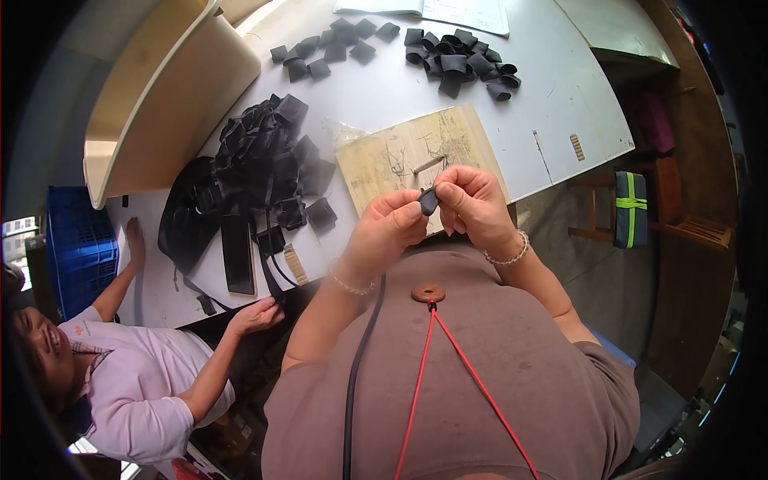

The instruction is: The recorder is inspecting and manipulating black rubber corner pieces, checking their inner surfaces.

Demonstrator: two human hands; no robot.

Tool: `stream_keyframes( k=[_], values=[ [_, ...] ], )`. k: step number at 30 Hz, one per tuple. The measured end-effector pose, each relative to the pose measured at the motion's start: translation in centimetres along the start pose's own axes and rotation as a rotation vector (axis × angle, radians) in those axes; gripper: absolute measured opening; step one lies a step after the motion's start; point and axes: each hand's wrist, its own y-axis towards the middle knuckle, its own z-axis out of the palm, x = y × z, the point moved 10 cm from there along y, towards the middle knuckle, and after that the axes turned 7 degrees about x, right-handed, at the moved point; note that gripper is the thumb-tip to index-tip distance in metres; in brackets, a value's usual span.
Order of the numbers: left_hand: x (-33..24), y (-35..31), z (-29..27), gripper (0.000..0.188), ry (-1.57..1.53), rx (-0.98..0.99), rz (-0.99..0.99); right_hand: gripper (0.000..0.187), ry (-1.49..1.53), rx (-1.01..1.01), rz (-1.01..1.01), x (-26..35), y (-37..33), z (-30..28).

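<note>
Between the fingertips of my left hand (390, 228) and my right hand (478, 210) is a small black fabric piece (429, 202). Both hands pinch it, the left from one side and the right at its upper edge; my fingers partly cover it. Just beyond them lies a pale wooden board (372, 164) with dark marks, and a short upright metal piece (430, 164) rises from it. Left of the board is a large heap of black fabric pieces (260, 156). Farther off are flat black squares (336, 50) and a cluster of looped black pieces (460, 66).
A phone (238, 256) and black bag (188, 216) lie on the white table (552, 104). At left, a co-worker's hand (258, 316) touches a black strap. An open notebook (468, 12) lies at the far edge. Beyond the right edge is a dark package with green bands (630, 210).
</note>
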Motion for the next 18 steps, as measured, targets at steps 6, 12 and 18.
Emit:
stream_keyframes(
  k=[6,12,18],
  values=[
    [1.6,-0.2,1.3,0.017,-0.249,0.094,-0.103,0.02,0.5,0.202,0.158,-2.0,-0.8,2.8],
    [2.3,-0.9,2.6,0.016,-0.211,0.112,-0.166,0.019,0.595,0.624,0.229,-0.3,-1.9,5.5],
    [0.0,-1.5,6.3,0.021,0.221,0.178,-0.357,0.021,0.613,0.321,0.311,-0.4,-2.2,6.1]
  ],
)
